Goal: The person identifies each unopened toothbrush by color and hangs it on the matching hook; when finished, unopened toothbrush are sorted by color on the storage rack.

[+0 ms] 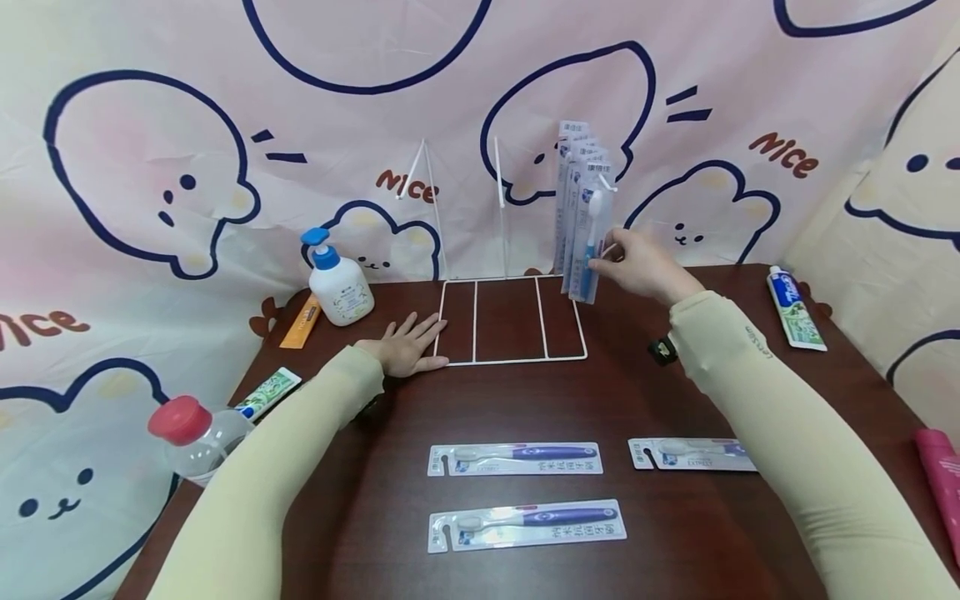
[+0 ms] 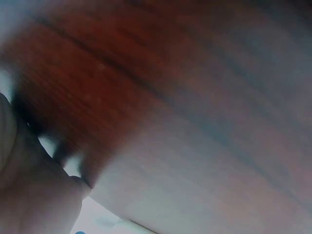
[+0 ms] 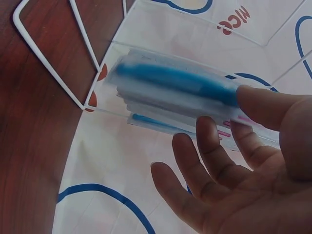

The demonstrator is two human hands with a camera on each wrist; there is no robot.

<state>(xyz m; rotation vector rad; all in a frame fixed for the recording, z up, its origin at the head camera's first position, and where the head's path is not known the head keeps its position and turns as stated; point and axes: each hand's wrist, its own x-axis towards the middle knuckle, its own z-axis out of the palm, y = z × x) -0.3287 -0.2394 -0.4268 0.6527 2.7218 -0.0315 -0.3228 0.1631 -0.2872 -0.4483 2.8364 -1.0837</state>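
My right fingers pinch the front brush, hanging at the right end of the rack. My left fingers spread apart at its left edge. Pulling hard could tip it.

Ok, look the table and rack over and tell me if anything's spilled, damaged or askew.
Nothing looks spilled or damaged. The only mildly untidy spot is the right side of the wire rack: the hanging toothbrush packs sit staggered rather than flush, perhaps because the right hand is pinching the front one.
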